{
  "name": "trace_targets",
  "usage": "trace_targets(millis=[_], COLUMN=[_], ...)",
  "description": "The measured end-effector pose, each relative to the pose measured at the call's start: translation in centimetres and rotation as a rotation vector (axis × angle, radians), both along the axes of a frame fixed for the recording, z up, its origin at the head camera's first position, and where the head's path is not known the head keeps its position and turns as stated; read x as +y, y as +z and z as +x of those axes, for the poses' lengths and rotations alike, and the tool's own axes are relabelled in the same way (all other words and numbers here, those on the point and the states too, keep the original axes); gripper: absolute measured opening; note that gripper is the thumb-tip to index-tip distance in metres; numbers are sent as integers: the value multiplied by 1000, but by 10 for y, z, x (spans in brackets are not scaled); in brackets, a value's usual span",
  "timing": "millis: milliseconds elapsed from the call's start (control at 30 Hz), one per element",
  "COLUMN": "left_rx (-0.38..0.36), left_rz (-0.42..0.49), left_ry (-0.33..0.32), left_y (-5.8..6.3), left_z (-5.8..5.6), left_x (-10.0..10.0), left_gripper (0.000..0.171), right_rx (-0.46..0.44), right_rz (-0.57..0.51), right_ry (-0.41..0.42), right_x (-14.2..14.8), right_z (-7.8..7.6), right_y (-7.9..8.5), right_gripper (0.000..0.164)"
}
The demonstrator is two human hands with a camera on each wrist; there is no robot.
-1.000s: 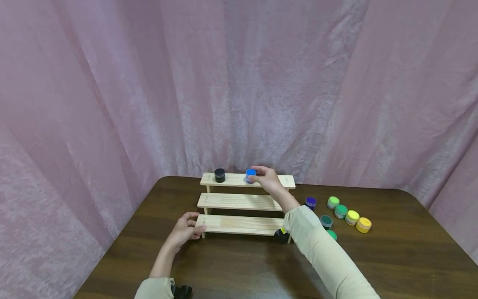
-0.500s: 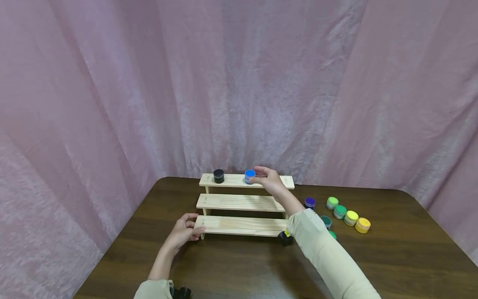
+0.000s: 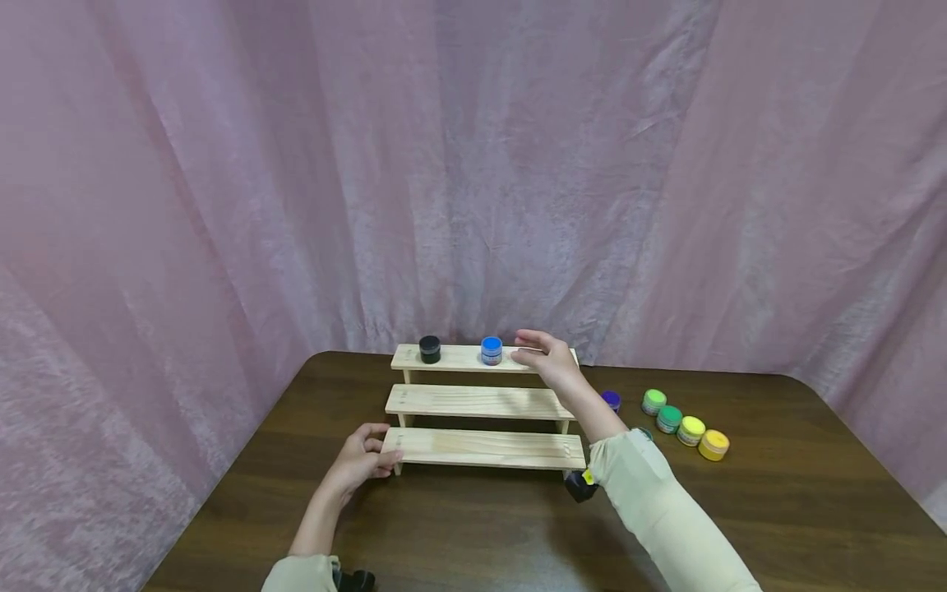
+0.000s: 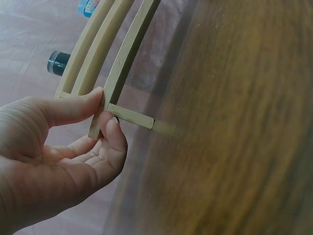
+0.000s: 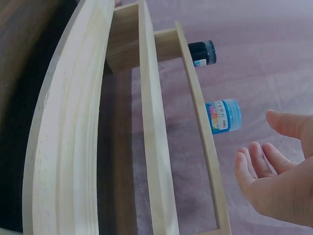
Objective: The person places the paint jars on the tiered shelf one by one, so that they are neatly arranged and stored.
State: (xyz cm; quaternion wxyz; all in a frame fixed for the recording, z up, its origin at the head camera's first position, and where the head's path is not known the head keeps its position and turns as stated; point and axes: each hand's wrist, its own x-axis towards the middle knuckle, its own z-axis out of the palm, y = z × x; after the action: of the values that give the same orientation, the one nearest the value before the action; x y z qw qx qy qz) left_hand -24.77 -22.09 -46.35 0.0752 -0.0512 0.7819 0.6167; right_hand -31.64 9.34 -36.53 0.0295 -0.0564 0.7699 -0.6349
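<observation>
Shelf (image 3: 456, 358): blue jar (image 3: 491, 352) beside right grip (image 3: 550, 359).

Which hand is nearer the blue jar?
Right. The right hand is just right of the blue jar, not touching; the left hand is farther, lower and leftward, gripping the bottom shelf.

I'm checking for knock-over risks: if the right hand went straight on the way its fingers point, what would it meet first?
Probably the blue jar on the top shelf, just ahead of the right hand, though depth is unclear.
</observation>
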Motion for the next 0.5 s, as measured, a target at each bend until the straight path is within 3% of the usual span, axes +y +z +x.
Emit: trace_targets(millis=[500], left_rx=[4], left_rz=[1], left_ry=[-1], left_y=[1], left_z=[-1], left_x=[1], left_gripper=[54], right_rx=[1], right_rz=[-9], right_ry=[10], right_x=[29], right_z=[25], right_y=[3], right_gripper=[50])
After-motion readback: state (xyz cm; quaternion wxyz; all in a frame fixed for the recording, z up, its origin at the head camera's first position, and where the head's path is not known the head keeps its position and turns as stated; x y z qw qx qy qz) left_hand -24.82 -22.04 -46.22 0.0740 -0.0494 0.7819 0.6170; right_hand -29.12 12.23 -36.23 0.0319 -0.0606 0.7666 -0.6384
